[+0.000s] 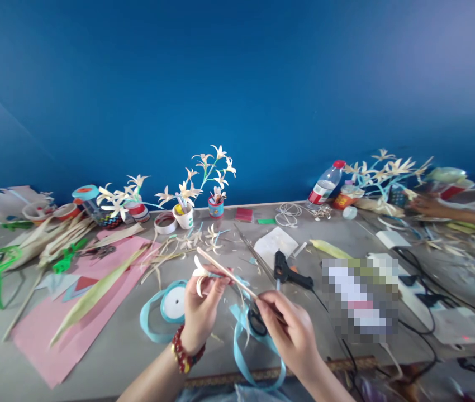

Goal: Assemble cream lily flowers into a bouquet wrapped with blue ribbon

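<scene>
My left hand (204, 298), wearing a beaded bracelet, is closed in a pinch on a small cream flower (199, 272) with long narrow petals. A thin pale strip (224, 270) slants across just above those fingers. Its lower end is in the closed fingers of my right hand (290, 321). Whether the strip touches the flower I cannot tell. Light blue ribbon (240, 360) hangs in a loop below my hands, beside black-handled scissors (257, 322) partly covered by my right hand. Left of my left hand lies a ribbon spool (174, 302).
A black glue gun (291, 271) lies beyond my right hand, with a white paper (276, 243) behind it. Pink sheets (53, 340) and a husk (95, 296) are on the left. Cups with flower sprays (184, 218) line the wall. Another person's arm (451, 209) reaches in at right.
</scene>
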